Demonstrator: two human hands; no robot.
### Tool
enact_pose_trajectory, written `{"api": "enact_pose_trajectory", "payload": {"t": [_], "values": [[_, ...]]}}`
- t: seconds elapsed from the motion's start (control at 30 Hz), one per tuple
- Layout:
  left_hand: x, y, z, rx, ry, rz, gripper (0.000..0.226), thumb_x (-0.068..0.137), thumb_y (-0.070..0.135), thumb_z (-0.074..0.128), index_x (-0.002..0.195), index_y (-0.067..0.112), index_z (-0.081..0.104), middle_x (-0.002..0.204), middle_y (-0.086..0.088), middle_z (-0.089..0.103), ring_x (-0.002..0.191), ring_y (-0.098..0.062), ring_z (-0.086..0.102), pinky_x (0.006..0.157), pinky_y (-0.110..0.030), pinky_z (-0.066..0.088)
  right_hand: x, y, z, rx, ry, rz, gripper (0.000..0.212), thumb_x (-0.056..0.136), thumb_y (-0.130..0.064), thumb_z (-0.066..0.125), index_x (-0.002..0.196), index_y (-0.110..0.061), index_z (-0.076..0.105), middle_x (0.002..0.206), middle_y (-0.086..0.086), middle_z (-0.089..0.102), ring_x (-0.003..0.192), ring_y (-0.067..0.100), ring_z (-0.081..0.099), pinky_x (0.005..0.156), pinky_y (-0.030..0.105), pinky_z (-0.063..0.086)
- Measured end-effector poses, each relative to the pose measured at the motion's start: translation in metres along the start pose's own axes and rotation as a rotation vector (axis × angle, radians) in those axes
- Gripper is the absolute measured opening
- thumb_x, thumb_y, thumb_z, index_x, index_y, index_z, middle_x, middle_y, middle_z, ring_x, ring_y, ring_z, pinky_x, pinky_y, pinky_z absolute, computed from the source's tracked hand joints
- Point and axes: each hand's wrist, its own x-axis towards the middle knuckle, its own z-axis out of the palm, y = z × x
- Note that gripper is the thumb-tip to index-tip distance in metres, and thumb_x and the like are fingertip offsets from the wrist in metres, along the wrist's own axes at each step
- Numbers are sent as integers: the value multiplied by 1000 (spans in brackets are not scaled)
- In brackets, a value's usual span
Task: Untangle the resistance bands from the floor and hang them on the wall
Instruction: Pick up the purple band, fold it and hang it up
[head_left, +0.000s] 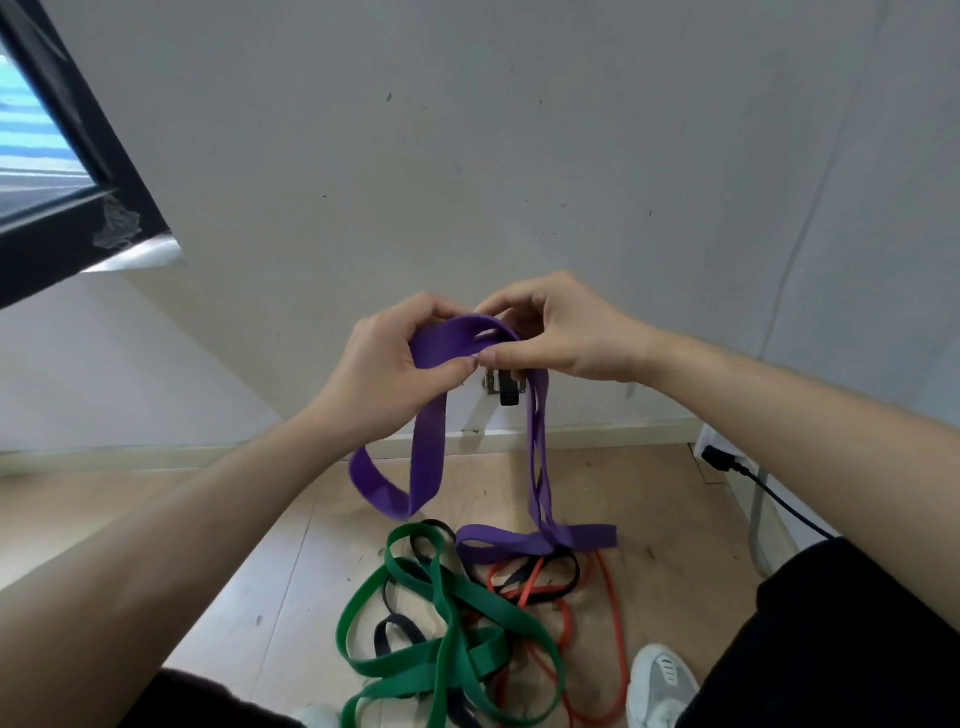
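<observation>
Left hand (400, 364) and right hand (566, 332) each pinch the purple band (457, 338) at its top loop, frame centre. The hook (506, 392) on the wall (467, 156) sits just below the loop, nearer my right. The band's long axis hangs down to the pile (441, 623).

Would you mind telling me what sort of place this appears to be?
Probably a plain indoor room used for exercise, perhaps at home: resistance bands tangled on a wood-look floor, beneath a bare white wall with a small hook.
</observation>
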Motion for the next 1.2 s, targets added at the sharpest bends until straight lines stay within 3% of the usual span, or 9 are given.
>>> {"api": "enact_pose_trajectory", "payload": {"t": [0.13, 0.27, 0.33, 0.47, 0.7, 0.77, 0.87, 1.03, 1.2], "values": [[1, -6, -3, 38, -11, -56, 25, 82, 38, 83, 101, 26, 71, 85, 11, 72, 75, -6, 66, 67, -20, 52, 1, -1, -3, -81, 100, -28, 27, 89, -19, 76, 115, -11, 73, 85, 7, 77, 71, 31, 73, 67, 40, 62], [-1, -12, -8, -57, -178, -180, 23, 81, 35, 83, 96, 20, 73, 82, 0, 73, 74, -21, 70, 71, -41, 58, -1, -1, -12, -80, 158, -3, 24, 93, -16, 71, 115, -9, 74, 85, 15, 76, 58, 10, 69, 61, 28, 60], [-4, -16, -9, -102, -298, -188, 22, 84, 25, 81, 102, 15, 73, 88, -4, 74, 81, -22, 71, 76, -42, 60, -2, 1, -16, -76, 183, 19, 22, 94, -15, 69, 113, -6, 75, 84, 19, 74, 55, 5, 66, 57, 22, 56], [-9, -23, -7, -159, -480, -246, 30, 86, 10, 79, 113, 20, 69, 100, 4, 76, 95, -15, 73, 86, -31, 60, -2, 13, -26, -73, 248, 115, 18, 94, -19, 70, 106, -8, 77, 84, 22, 73, 52, 6, 63, 58, 25, 55], [-21, -38, 0, -94, -659, -334, 25, 82, 8, 83, 102, 19, 72, 95, -2, 77, 88, -19, 73, 82, -30, 58, -4, 37, -44, -52, 378, 207, 20, 95, -21, 69, 103, -4, 76, 78, 15, 71, 51, 4, 62, 64, 27, 55], [-20, -37, 1, -79, -613, -362, 23, 80, 9, 85, 97, 17, 72, 84, 1, 75, 76, -14, 70, 71, -26, 57, -5, 44, -48, -84, 387, 221, 21, 93, -23, 71, 102, -5, 77, 78, 16, 72, 52, 4, 61, 69, 35, 55], [-17, -34, 2, -53, -444, -410, 19, 81, 12, 84, 93, 18, 72, 75, 5, 71, 68, -14, 71, 61, -25, 58, -9, 49, -50, -163, 325, 238, 23, 91, -27, 74, 103, -8, 76, 84, 19, 75, 50, 1, 61, 67, 31, 56], [-10, -40, 2, 90, -171, -454, 20, 84, 13, 82, 98, 18, 69, 96, 2, 71, 80, -20, 72, 57, -32, 61, -13, 56, -46, -267, 129, 268, 25, 89, -32, 75, 109, -17, 73, 79, 10, 75, 54, 3, 63, 66, 29, 58], [-7, -43, -4, 48, -3, -544, 41, 87, -6, 64, 117, 21, 61, 98, -3, 74, 84, -21, 73, 51, -26, 58, -13, 64, -46, -304, 106, 290, 16, 92, -32, 72, 102, -20, 74, 75, 4, 74, 54, 1, 62, 60, 20, 49]]}}
